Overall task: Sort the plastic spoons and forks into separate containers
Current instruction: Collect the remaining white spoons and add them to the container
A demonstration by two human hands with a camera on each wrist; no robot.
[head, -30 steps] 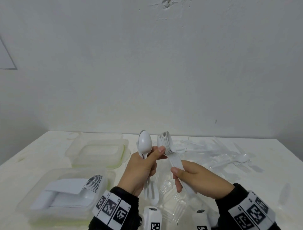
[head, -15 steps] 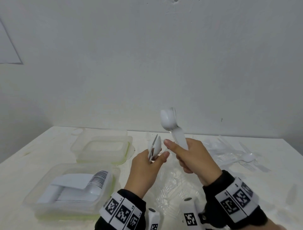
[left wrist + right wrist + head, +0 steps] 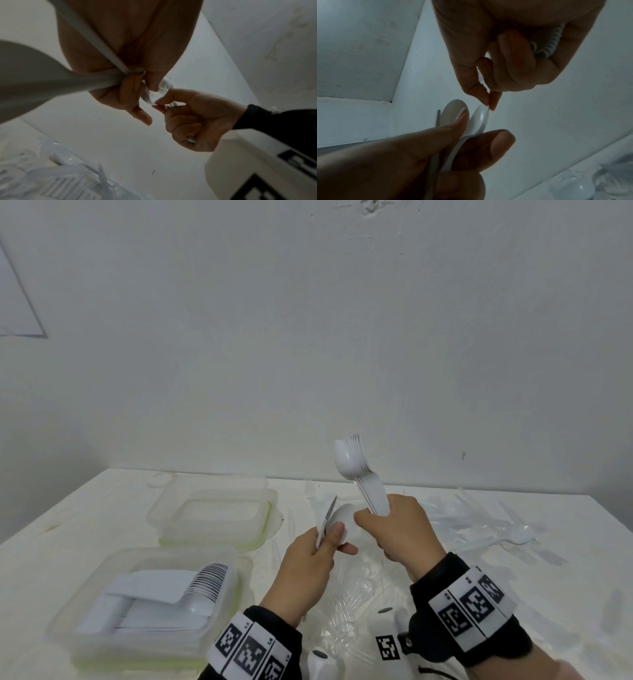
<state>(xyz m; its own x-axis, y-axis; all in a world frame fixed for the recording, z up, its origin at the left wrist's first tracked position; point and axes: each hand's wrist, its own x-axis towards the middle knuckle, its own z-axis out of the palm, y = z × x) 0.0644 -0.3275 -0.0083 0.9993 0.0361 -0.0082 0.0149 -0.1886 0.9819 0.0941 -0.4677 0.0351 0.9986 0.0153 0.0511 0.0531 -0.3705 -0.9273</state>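
A: Where does the right hand (image 3: 399, 534) sit, and what is its grip doing?

B: It is at centre frame in the head view, fingers curled round the handles of a nested spoon stack (image 3: 356, 465). The bowls point up toward 11 o'clock. In the right wrist view its thumb and forefinger tips also pinch the rim of a loose spoon (image 3: 480, 119).

A: And the left hand (image 3: 308, 566)?

B: It is just at 8 o'clock of the right hand, nearly touching it. Its grip is pressed together on a few spoon handles, thumb on top, with the bowls fanned apart at the tips. The left wrist view shows the same handles (image 3: 96, 79) crossing under the palm.

A: Where are the containers?

B: The near container (image 3: 144, 604) is at 8 o'clock of the hands, on the surface (image 3: 68, 529). It holds a long row of nested white spoons (image 3: 205, 583) lying on their sides. The far container (image 3: 215, 508) stands at 10 o'clock; its contents cannot be made out.

A: Where is the unsorted cutlery?

B: Clear plastic forks (image 3: 346, 604) lie in a heap directly below the hands, at 6 o'clock. More loose pieces (image 3: 493, 529) are scattered at 3 o'clock, among them a white spoon (image 3: 519, 535) on the surface.
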